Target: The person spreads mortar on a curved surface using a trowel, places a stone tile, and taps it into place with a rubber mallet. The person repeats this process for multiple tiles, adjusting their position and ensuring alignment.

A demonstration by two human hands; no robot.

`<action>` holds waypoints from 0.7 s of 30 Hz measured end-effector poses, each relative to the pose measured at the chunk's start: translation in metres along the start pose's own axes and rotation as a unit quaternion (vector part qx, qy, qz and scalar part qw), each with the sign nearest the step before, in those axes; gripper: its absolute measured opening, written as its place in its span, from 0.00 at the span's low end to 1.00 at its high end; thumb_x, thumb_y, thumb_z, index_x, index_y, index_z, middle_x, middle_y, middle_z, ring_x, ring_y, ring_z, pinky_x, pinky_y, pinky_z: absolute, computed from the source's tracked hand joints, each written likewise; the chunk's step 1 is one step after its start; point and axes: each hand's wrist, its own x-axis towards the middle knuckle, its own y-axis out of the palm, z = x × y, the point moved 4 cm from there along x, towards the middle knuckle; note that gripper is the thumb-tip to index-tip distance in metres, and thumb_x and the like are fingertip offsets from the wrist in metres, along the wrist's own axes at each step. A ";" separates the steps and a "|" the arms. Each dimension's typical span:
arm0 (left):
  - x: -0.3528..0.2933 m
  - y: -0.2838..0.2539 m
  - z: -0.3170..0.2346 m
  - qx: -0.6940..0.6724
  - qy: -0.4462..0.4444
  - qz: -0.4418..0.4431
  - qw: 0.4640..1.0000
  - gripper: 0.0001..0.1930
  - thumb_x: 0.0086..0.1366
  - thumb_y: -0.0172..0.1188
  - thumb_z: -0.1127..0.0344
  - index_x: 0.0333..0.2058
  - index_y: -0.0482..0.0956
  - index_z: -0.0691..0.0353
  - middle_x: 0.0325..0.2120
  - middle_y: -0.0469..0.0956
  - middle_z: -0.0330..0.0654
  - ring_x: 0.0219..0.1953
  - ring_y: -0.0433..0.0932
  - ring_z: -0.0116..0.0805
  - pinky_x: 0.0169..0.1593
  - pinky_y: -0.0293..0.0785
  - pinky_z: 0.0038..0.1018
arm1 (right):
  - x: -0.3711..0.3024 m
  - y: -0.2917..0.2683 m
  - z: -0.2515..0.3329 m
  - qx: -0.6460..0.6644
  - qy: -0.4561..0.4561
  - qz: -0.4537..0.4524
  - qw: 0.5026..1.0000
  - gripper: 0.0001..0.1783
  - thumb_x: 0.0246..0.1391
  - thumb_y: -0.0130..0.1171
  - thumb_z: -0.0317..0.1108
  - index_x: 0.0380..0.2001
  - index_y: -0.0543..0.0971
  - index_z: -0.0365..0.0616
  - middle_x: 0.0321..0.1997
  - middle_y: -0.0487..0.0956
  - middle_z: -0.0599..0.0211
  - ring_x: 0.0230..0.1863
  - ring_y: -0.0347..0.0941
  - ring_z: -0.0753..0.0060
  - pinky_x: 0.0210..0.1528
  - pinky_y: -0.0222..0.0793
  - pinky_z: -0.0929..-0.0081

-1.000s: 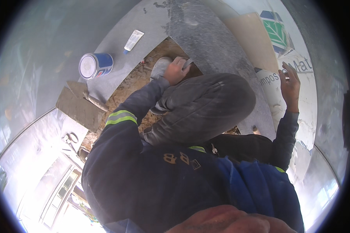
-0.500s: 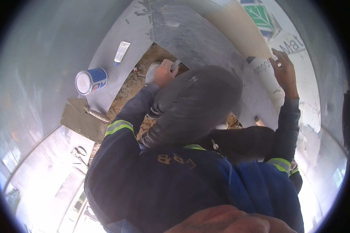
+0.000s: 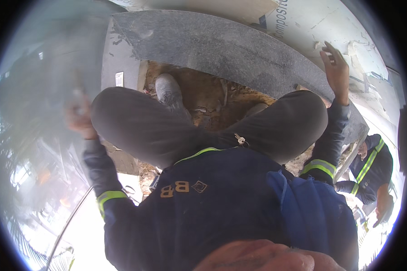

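My left hand (image 3: 80,119) is raised at the left, beyond my left knee and in front of a glossy grey panel (image 3: 54,58). Motion smears its fingers, and a faint blurred shape above them is too unclear to name. At the upper right, my right hand (image 3: 337,74) has its fingers spread, with nothing in them. It is nearest to a board covered in white printed film (image 3: 298,27); whether the fingertips touch it I cannot tell. Between my bent knees and that board lies a long grey slab (image 3: 199,40). A white label or tube (image 3: 119,79) rests on the grey surface beside my left knee.
Bare soil (image 3: 208,90) shows in a gap between my legs, with my grey shoe (image 3: 168,88) there. Keys (image 3: 240,139) hang at my waist. A co-worker in dark, reflective-striped clothing (image 3: 371,167) is at the right. A grey board (image 3: 124,161) lies below my left thigh.
My left hand has left the soil gap, where it held a small grey blade-like tool, and swung out left. My right hand stays near the filmed board. The view turned; the blue tin is out of sight.
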 end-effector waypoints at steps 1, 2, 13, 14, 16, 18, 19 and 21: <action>0.029 -0.049 -0.016 -0.044 0.012 -0.082 0.996 0.15 0.67 0.68 0.56 0.36 0.83 0.64 0.37 0.87 0.43 0.34 0.84 0.34 0.37 0.79 0.31 | -0.008 0.002 -0.010 0.009 0.047 -0.016 0.999 0.21 0.64 0.65 0.35 0.59 0.81 0.44 0.47 0.85 0.61 0.42 0.83 0.71 0.43 0.80 0.72; 0.046 -0.084 -0.043 -0.110 -0.017 -0.130 0.985 0.13 0.66 0.69 0.59 0.36 0.83 0.65 0.36 0.86 0.44 0.33 0.84 0.34 0.35 0.79 0.31 | -0.016 0.005 -0.013 0.038 0.025 -0.041 0.998 0.21 0.64 0.65 0.35 0.59 0.81 0.44 0.47 0.86 0.61 0.41 0.83 0.71 0.42 0.80 0.72; -0.209 0.052 -0.304 -0.371 0.085 0.379 0.843 0.13 0.59 0.68 0.64 0.30 0.73 0.64 0.30 0.75 0.53 0.34 0.77 0.54 0.39 0.72 0.46 | -0.110 0.048 -0.035 0.188 0.103 -0.103 0.971 0.19 0.62 0.67 0.33 0.55 0.83 0.40 0.43 0.87 0.56 0.38 0.84 0.69 0.40 0.80 0.70; -0.214 0.071 -0.308 -0.359 0.061 0.391 0.845 0.13 0.59 0.68 0.65 0.31 0.73 0.64 0.32 0.76 0.54 0.36 0.77 0.55 0.41 0.72 0.47 | -0.115 0.047 -0.042 0.200 0.120 -0.098 0.967 0.20 0.61 0.67 0.33 0.55 0.83 0.40 0.42 0.87 0.56 0.38 0.85 0.69 0.40 0.80 0.70; -0.216 0.099 -0.320 -0.344 0.014 0.386 0.856 0.13 0.58 0.68 0.66 0.31 0.72 0.65 0.33 0.76 0.54 0.38 0.77 0.57 0.43 0.71 0.49 | -0.122 0.042 -0.050 0.174 0.086 -0.105 0.975 0.20 0.61 0.68 0.33 0.55 0.82 0.39 0.42 0.87 0.56 0.38 0.85 0.69 0.40 0.80 0.70; -0.220 0.119 -0.338 -0.363 -0.020 0.345 0.865 0.13 0.57 0.67 0.66 0.31 0.72 0.65 0.33 0.76 0.55 0.39 0.77 0.57 0.44 0.71 0.50 | -0.130 0.040 -0.056 0.154 0.069 -0.110 0.980 0.21 0.60 0.69 0.33 0.55 0.82 0.38 0.42 0.87 0.55 0.38 0.85 0.68 0.39 0.80 0.70; -0.223 0.128 -0.344 -0.359 -0.052 0.336 0.869 0.13 0.58 0.67 0.66 0.31 0.71 0.65 0.33 0.76 0.55 0.40 0.77 0.57 0.44 0.71 0.49 | -0.133 0.039 -0.058 0.149 0.063 -0.114 0.980 0.22 0.60 0.69 0.33 0.56 0.82 0.37 0.42 0.87 0.55 0.39 0.85 0.68 0.39 0.81 0.70; -0.233 0.142 -0.355 -0.382 -0.094 0.307 0.867 0.13 0.58 0.68 0.67 0.31 0.71 0.65 0.34 0.76 0.55 0.40 0.76 0.57 0.45 0.70 0.49 | -0.142 0.040 -0.060 0.154 0.063 -0.112 0.980 0.23 0.60 0.70 0.34 0.56 0.81 0.36 0.42 0.86 0.54 0.39 0.85 0.67 0.39 0.81 0.70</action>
